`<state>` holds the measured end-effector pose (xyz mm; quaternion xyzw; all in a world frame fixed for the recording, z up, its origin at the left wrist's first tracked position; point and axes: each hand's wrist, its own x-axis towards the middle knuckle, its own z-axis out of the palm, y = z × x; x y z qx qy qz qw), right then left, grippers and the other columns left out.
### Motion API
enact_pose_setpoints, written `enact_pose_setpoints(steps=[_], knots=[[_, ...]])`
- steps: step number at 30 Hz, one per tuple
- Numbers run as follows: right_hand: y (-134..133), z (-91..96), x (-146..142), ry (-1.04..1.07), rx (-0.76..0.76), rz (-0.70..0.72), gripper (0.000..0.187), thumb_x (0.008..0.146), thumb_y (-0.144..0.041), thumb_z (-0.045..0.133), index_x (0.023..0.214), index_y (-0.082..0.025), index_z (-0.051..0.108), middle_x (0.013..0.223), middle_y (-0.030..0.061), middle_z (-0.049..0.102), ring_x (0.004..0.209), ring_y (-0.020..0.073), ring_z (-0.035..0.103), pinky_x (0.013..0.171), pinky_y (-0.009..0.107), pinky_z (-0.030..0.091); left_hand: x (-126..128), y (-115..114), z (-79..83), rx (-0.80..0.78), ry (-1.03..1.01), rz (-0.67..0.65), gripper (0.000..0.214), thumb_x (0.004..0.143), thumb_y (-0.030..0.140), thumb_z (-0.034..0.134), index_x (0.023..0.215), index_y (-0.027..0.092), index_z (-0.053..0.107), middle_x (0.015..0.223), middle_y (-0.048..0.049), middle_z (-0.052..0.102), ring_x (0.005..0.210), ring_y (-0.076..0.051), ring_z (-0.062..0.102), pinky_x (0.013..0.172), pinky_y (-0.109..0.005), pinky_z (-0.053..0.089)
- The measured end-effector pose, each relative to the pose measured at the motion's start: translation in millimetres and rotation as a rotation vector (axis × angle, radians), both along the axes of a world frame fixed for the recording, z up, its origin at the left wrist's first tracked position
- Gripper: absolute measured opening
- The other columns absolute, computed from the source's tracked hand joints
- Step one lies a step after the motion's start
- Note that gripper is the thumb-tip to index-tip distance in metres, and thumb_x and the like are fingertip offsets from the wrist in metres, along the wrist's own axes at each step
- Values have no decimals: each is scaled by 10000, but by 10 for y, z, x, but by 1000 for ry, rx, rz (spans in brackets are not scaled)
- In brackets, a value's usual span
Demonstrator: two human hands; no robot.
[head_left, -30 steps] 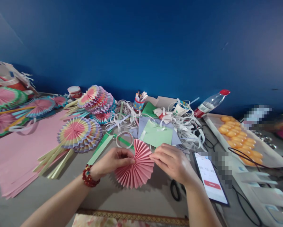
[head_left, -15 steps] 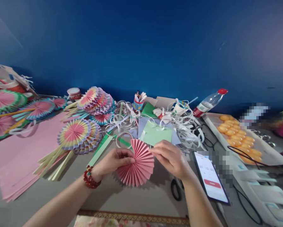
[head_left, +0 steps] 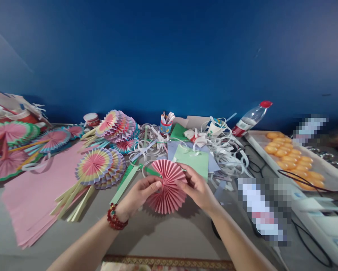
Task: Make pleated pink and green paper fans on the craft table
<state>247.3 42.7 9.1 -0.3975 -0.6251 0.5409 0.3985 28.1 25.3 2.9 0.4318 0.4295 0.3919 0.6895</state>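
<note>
A pleated pink paper fan [head_left: 170, 194], spread into a nearly full round, is held between my two hands above the grey table. My left hand [head_left: 142, 194] pinches it at the left near its centre, thumb on top. On the other side, my right hand [head_left: 197, 188] grips its right edge, with the thumb over the pleats and the fingers behind. Just beyond the fan lie light green paper sheets [head_left: 194, 162] and a pale green strip [head_left: 125, 184]. Partly hidden by my right forearm are the black handles of scissors [head_left: 215, 230].
Finished multicoloured paper fans [head_left: 94, 165] and a stack of pink paper [head_left: 30, 203] lie to the left. Behind are a pen cup [head_left: 165, 127] and tangled white paper strips [head_left: 228, 150]. At right stand a tilted bottle [head_left: 250, 119], a tray [head_left: 259, 145] of orange balls and a blurred phone [head_left: 260, 210].
My right hand has closed onto the fan's right edge, its thumb now over the pleats. The fan's upper left has opened wider. The view has shifted slightly.
</note>
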Motion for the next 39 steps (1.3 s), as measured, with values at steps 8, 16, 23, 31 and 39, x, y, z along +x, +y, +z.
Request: enact_pose_setpoints(steps=[8, 16, 23, 31, 39], knots=[[18, -11, 40, -25, -15, -9, 572, 903, -392, 638, 1396, -192, 428, 954, 57, 680, 884, 188, 644, 774, 305, 512, 7, 12, -41, 9, 15, -87, 294, 757, 389, 782, 894, 148, 683, 870, -28, 672, 782, -140, 608, 716, -229, 447], [3, 29, 52, 236, -79, 11, 525, 943, -530, 514, 1368, -225, 479, 962, 65, 652, 787, 169, 634, 740, 324, 548, 20, -8, -32, -92, -141, 6, 305, 741, 342, 798, 978, 162, 729, 901, -41, 718, 847, -158, 624, 791, -245, 462], [-35, -33, -65, 292, -219, 89, 479, 843, -422, 702, 1264, -246, 556, 1015, 51, 686, 898, 199, 656, 784, 336, 552, 36, -46, -64, -202, -491, -230, 366, 827, 476, 614, 828, 124, 716, 706, -75, 649, 676, -175, 586, 755, -326, 483], [-70, -18, -90, 290, -77, -109, 446, 736, -412, 796, 1109, -241, 623, 948, 23, 668, 752, 155, 617, 667, 268, 540, 43, -63, -200, -408, -674, -285, 284, 870, 360, 584, 908, 106, 707, 831, -100, 700, 794, -224, 659, 773, -371, 517], [13, -3, -2, 203, -16, -118, 316, 817, -439, 722, 987, -194, 616, 834, 18, 637, 709, 143, 588, 635, 251, 509, -1, 15, 25, -440, -743, -169, 743, 856, 724, 437, 1188, 94, 650, 1113, -177, 705, 905, -280, 677, 930, -562, 473]])
